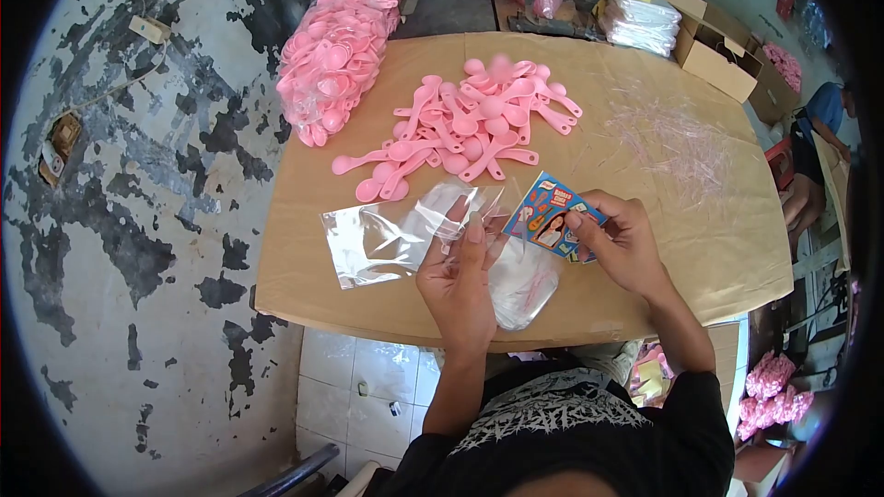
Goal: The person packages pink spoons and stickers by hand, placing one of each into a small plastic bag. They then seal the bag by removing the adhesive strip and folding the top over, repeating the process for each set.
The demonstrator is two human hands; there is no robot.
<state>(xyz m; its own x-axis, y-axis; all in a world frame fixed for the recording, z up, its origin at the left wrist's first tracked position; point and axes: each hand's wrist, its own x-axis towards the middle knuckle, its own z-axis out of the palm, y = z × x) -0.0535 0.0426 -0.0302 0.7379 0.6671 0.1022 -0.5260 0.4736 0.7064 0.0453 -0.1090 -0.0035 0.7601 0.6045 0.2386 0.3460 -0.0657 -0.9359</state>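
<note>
My left hand (pixel 460 285) pinches a clear plastic bag (pixel 364 244) whose shiny end stretches out to the left over the table. In my right hand (pixel 622 239) is a blue printed card (pixel 551 212) with small colourful pictures, gripped between thumb and fingers. The card's left corner overlaps the bag's edge near my left fingertips. Below the two hands, a stack of clear plastic bags (pixel 523 290) lies near the table's front edge. Beyond them spreads a loose heap of pink plastic measuring spoons (pixel 460 124).
Large clear bags packed with pink spoons (pixel 331 64) stand at the table's back left. Thin clear plastic strips (pixel 672 143) lie scattered on the right. Behind are stacked plastic packs (pixel 640 18) and a cardboard box (pixel 718 55). Another person (pixel 815 156) sits at far right.
</note>
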